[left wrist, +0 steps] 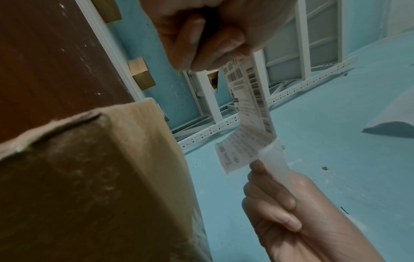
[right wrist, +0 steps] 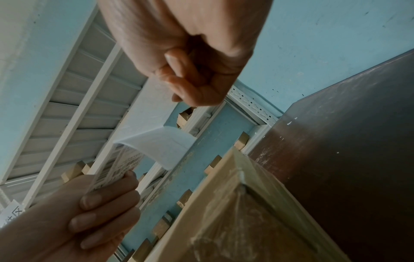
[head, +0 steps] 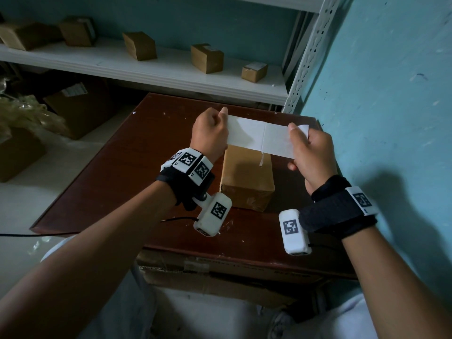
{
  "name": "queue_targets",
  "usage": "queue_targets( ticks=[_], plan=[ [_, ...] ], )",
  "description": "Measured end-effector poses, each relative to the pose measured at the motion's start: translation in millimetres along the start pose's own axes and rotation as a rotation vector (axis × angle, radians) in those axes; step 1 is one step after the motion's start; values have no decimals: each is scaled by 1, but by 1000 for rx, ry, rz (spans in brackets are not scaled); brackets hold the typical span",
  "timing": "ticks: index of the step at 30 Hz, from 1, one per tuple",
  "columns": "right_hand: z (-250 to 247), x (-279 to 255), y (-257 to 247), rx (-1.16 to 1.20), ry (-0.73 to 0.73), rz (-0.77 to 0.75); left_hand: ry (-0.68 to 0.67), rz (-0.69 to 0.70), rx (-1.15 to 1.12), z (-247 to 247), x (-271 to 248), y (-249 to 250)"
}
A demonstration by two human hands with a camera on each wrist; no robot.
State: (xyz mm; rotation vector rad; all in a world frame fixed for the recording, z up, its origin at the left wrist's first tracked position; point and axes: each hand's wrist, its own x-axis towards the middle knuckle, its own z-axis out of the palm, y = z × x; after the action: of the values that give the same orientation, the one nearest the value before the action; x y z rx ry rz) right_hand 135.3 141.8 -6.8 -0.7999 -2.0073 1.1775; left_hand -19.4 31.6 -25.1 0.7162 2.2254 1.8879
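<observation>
A white label strip [head: 259, 137] is stretched between both hands above a brown cardboard box [head: 247, 177] on the dark red-brown table [head: 122, 172]. My left hand [head: 221, 118] pinches the strip's left end. My right hand [head: 297, 135] pinches the right end. In the left wrist view the strip's [left wrist: 251, 109] underside shows printed barcodes, and its printed end curls free of a translucent backing [left wrist: 275, 159] held by the right hand [left wrist: 275, 203]. The left hand [left wrist: 212, 44] fills the top of that view. In the right wrist view the right hand [right wrist: 197, 85] holds the pale backing [right wrist: 156, 141] beside the box [right wrist: 235, 212].
A white metal shelf [head: 146, 69] behind the table carries several small cardboard boxes. The teal wall [head: 391, 94] stands close on the right. Larger cartons [head: 80, 111] sit on the floor at left. Another carton [head: 220, 272] lies under the table's near edge.
</observation>
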Motion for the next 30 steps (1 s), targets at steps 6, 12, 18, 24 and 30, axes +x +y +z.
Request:
queue_targets(
  ticks=[6, 12, 18, 24, 30],
  plan=[
    [0, 0, 0, -2, 7, 4, 1, 0, -1, -1, 0, 1],
    [-1, 1, 1, -7, 14, 13, 5, 4, -5, -1, -1, 1],
    [-1, 2, 2, -5, 8, 25, 13, 5, 5, -1, 0, 1],
    [-1, 2, 2, -13, 8, 26, 7, 10, -6, -2, 0, 1],
    [0, 4, 5, -15, 16, 27, 3, 6, -13, -3, 1, 2]
  ],
)
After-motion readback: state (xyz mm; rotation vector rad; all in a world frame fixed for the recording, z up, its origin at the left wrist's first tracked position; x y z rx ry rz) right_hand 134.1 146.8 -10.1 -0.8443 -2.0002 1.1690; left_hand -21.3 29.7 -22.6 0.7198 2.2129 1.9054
